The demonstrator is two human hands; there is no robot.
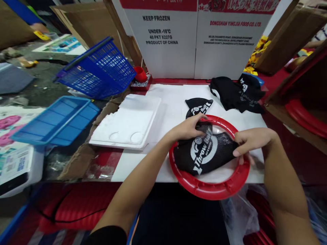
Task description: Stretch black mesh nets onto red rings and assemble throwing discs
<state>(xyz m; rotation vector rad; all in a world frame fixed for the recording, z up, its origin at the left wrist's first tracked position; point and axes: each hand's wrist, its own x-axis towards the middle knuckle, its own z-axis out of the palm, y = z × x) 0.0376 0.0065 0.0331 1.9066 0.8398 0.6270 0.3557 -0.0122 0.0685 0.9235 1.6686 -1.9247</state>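
A red plastic ring (213,194) is tilted over the front edge of the white work surface. Across its opening lies a black mesh net (219,149) printed with "Throw Ball". At the ring's upper left, my left hand (189,130) curls over the rim, its fingertips reaching the mesh. My right hand (251,140) grips the right rim, thumb pressed at the net's edge and fingers partly hidden behind the ring. Just beyond the ring rests another printed black net (198,104), partly covered by it. A heap of black nets (235,93) sits farther back on the right.
A white foam lid (127,119) lies left of the ring. Behind stands a white carton (168,58). To the left are a tilted blue basket (99,68) and a blue tray (58,119). More red rings (306,115) sit in a box at right.
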